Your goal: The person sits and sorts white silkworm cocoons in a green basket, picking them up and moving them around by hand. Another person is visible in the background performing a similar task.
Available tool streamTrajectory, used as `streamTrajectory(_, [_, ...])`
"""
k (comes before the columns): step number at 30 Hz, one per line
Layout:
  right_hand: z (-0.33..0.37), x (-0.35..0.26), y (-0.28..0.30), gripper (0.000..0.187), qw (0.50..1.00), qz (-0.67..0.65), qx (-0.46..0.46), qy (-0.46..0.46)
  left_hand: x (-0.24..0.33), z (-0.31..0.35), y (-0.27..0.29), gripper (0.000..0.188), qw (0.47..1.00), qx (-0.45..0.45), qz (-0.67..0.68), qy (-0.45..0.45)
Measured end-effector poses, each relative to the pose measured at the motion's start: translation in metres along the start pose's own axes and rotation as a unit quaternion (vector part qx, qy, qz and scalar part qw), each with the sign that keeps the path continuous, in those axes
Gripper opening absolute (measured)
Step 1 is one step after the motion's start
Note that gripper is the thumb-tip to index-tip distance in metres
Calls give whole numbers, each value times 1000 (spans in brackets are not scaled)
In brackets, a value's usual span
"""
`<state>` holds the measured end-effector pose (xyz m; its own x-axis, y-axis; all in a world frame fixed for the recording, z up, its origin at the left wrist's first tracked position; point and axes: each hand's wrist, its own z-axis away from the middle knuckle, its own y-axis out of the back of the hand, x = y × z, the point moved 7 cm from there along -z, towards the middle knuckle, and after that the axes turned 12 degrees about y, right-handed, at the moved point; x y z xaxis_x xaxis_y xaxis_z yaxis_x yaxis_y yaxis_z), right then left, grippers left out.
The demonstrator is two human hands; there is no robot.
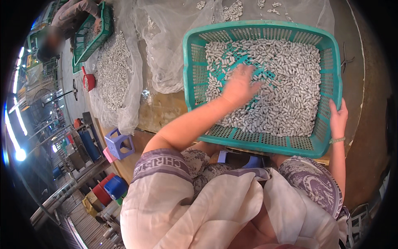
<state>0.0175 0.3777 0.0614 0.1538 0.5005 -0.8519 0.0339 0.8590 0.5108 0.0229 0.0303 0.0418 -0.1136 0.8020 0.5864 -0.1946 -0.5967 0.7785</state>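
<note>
A large green plastic basket (261,25) with perforated walls lies in front of me, tilted slightly. Many small silvery-grey, capsule-shaped pieces (286,101) cover most of its floor. Over the middle of the basket, my left hand (241,86) is spread among the pieces, thumb apart from the fingers and slightly blurred; I see nothing held in it. Bare green floor shows around that hand. My right hand (338,118) grips the basket's right rim near its lower corner, the thumb on top and the other fingers partly hidden.
At the far left, another person's hand (97,26) works in a second green basket (90,43). A heap of similar pieces (112,74) lies on clear plastic sheeting (166,70), beside a red scoop (89,81). A purple stool (119,144) stands left of me.
</note>
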Motion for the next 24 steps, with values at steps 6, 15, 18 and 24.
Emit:
streamTrajectory(6, [-1,6,2,21,1000,-17,0,13,-87,39,-11,56,935,-132,-322,66])
streamTrajectory(15, [-3,6,0,24,1000,22,-4,5,-19,78,-49,65,935,-269,-119,196])
streamTrajectory(18, [-4,3,-1,24,999,20,7,26,23,65,-58,62,956,-249,26,152])
streamTrajectory(24, [-2,7,3,24,1000,21,-9,16,37,-4,-7,48,973,-106,194,62])
